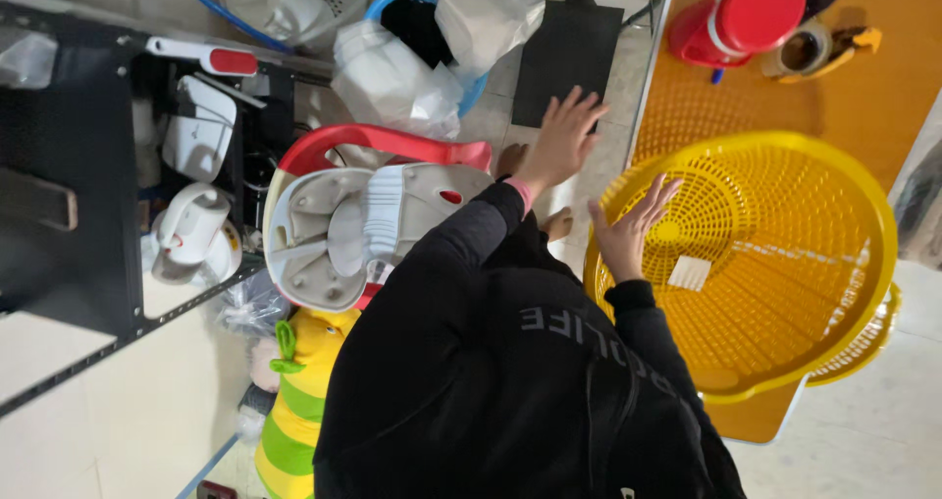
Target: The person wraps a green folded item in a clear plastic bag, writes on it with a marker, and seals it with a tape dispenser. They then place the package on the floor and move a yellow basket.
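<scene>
Yellow plastic, perforated all over, fills the side of the view by the right hand [628,234]: a large round basket [785,263] resting on an orange table [883,87]. That hand lies flat on the basket's near rim, fingers spread and held apart, palm against the lattice, clamped on nothing. A small white ribbed block [689,272] sits inside the basket just beyond the right hand's fingertips, near but not touching them.

The left hand [564,138] is open too, fingers splayed, raised off to the far side of the right hand and hovering over the tiled floor beside a black mat [569,52]; it holds nothing and touches nothing that can be seen. The two hands are apart, with the table's pale edge running between them.

The basket lies wholly to the right-hand side, so the right hand is the nearer one by far; the left would have to cross the table edge to reach it. Being round, the basket has no long axis to speak of. Past the left hand stand a child's seat with a red handle [373,205] and white plastic containers [392,77]. A red-lidded jug [746,13] sits well beyond the basket.
</scene>
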